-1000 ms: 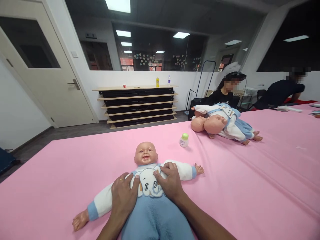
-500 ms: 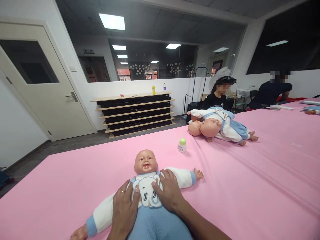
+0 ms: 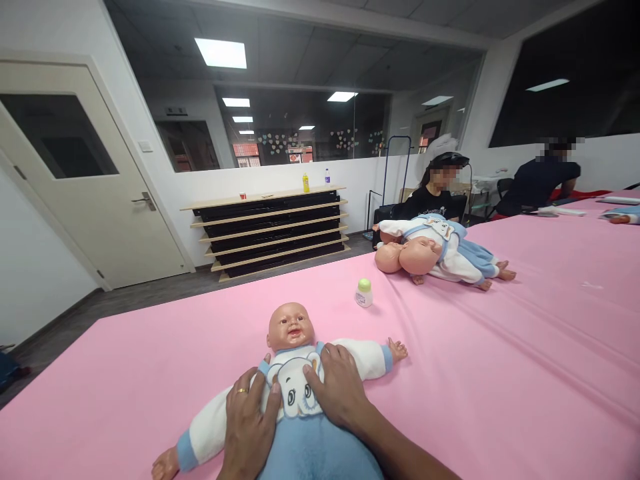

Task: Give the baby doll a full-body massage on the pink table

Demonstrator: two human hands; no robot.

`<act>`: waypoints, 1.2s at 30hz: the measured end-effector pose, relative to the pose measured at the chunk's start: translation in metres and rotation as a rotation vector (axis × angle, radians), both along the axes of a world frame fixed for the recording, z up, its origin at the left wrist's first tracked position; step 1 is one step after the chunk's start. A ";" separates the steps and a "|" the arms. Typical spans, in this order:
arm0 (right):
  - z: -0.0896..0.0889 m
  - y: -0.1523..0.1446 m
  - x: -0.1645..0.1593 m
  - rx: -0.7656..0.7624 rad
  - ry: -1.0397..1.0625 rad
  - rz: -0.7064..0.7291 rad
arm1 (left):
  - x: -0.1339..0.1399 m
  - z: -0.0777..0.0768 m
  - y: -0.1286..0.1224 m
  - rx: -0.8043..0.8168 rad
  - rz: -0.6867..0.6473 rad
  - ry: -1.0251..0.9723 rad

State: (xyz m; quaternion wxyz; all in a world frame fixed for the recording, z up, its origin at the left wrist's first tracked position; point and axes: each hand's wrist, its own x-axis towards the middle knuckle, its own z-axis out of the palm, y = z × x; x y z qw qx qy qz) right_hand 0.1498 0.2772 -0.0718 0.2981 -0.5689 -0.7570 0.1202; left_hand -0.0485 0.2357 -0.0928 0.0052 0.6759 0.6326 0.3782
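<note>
Left hand (image 3: pixel 249 427) flat on baby doll (image 3: pixel 293 387), palm down, fingers together, gold ring on one finger, thumb against elephant print on chest. Right hand (image 3: pixel 337 390) flat on doll's other side, fingers slightly spread over chest and shoulder, grasping nothing. Doll lies face-up on pink sheet (image 3: pixel 500 373), arms out, near front edge. Small bottle (image 3: pixel 365 293) with green cap stands upright beyond doll's head; contents unreadable. Second dolls (image 3: pixel 435 253) piled farther back. Doll's legs cut off by bottom edge; both forearms partly out of frame.
</note>
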 end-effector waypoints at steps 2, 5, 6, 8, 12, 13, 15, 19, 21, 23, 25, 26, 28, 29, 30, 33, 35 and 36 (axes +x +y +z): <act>0.000 0.000 -0.001 -0.003 -0.011 -0.011 | -0.001 -0.003 0.000 0.034 0.001 -0.006; -0.003 0.001 -0.001 0.004 -0.025 -0.039 | -0.003 -0.008 0.000 0.107 -0.003 0.006; -0.003 0.001 -0.002 0.006 -0.026 -0.046 | -0.004 -0.010 0.000 0.124 -0.005 0.009; -0.004 0.002 -0.002 0.004 -0.022 -0.050 | -0.005 -0.015 0.000 0.147 0.005 -0.003; -0.003 0.002 -0.002 0.006 0.002 -0.039 | -0.007 -0.022 0.001 0.141 0.045 -0.053; -0.003 0.003 -0.001 0.011 0.013 -0.040 | -0.008 -0.024 0.001 0.131 0.048 -0.059; -0.003 0.003 -0.001 0.022 0.048 -0.045 | -0.008 -0.026 0.002 0.132 0.054 -0.065; -0.009 0.006 0.002 0.051 0.152 -0.025 | -0.007 -0.024 0.002 0.141 0.046 -0.059; -0.012 0.007 0.004 0.058 0.221 0.008 | -0.006 -0.021 0.002 0.126 0.036 -0.060; -0.015 0.009 0.006 0.036 0.320 0.049 | -0.005 -0.018 0.002 0.116 0.030 -0.060; -0.017 0.011 0.007 -0.005 0.447 0.082 | -0.004 -0.016 0.002 0.113 0.029 -0.053; -0.018 0.012 0.007 -0.023 0.512 0.094 | -0.004 -0.015 0.002 0.112 0.030 -0.046; -0.020 0.015 0.007 -0.036 0.622 0.109 | -0.004 -0.016 0.002 0.108 0.029 -0.029; -0.022 0.016 0.007 -0.032 0.663 0.117 | -0.004 -0.016 0.002 0.104 0.026 -0.018; -0.024 0.018 0.006 -0.027 0.695 0.125 | -0.005 -0.017 0.002 0.099 0.023 -0.006; -0.028 0.020 0.004 -0.027 0.747 0.123 | -0.005 -0.019 0.003 0.084 0.025 0.015; -0.029 0.020 0.004 -0.041 0.758 0.109 | -0.005 -0.019 0.003 0.078 0.039 0.013; -0.028 0.020 0.004 -0.047 0.763 0.104 | -0.005 -0.019 0.003 0.073 0.047 0.010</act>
